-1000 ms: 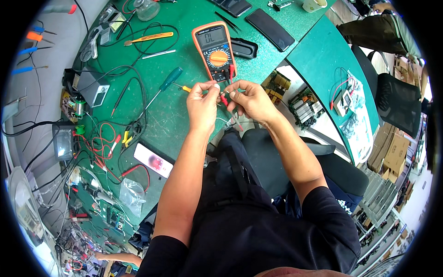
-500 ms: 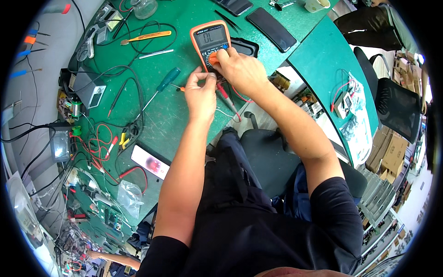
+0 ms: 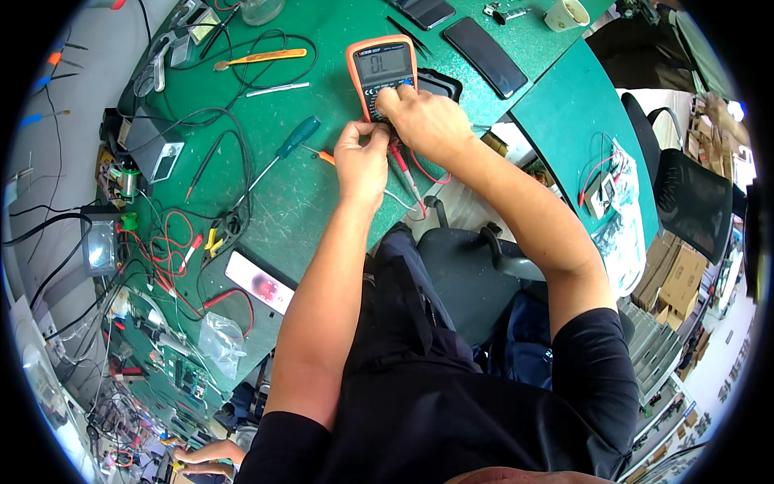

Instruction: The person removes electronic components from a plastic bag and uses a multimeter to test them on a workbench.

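Observation:
An orange-rimmed digital multimeter [image 3: 384, 61] is at the far middle of the green bench, its screen facing up. My left hand [image 3: 363, 161] is closed in a pinch at its lower edge. Bent over the lower front of the meter, my right hand [image 3: 427, 123] has its fingertips closed on the control area; the part under them is hidden. Red test leads [image 3: 403, 165] hang beneath my hands at the bench edge. Left of my left hand lies a green-handled screwdriver [image 3: 298, 137]. A dark tray-like piece [image 3: 442, 82] shows behind my right hand.
Two dark phones, one being a large phone [image 3: 485, 58], lie beyond the meter near a paper cup [image 3: 566, 14]. Tangled leads [image 3: 173, 242], a lit phone [image 3: 260, 281] and a plastic bag [image 3: 222, 343] fill the left side. An office chair [image 3: 459, 262] stands below the bench edge. Another person's hands [image 3: 205, 456] work at lower left.
My right hand's fingers have shifted over the meter's front and now cover the orange piece seen before. The view has shifted slightly. More of the other person's arms shows at lower left.

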A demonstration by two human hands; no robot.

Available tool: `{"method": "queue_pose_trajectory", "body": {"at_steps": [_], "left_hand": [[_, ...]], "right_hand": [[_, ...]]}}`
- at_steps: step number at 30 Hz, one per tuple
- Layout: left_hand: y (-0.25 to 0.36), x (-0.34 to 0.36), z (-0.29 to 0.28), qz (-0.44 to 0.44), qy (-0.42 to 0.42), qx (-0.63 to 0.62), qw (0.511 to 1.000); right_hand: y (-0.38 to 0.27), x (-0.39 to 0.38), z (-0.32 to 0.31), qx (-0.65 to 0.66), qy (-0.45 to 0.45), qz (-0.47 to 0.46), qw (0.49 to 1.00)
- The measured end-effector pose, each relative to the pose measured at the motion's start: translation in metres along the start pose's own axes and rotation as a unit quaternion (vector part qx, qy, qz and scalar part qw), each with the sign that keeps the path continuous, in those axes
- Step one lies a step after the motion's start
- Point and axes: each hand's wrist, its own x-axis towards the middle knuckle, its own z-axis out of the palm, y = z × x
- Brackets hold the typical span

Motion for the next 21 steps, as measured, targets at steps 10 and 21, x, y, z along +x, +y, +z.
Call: {"method": "queue_pose_trajectory", "body": {"at_steps": [10, 21], "left_hand": [[0.009, -0.009, -0.006, 0.042, 0.04, 0.026, 0.998], [0.032, -0.046, -0.007, 0.007, 0.004, -0.006, 1.0]], "right_hand": [[-0.001, -0.026, -0.017, 0.21, 0.103, 0.178, 0.956], [-0.031, -0.075, -0.036, 0.663, -0.072, 0.263, 0.697]]}}
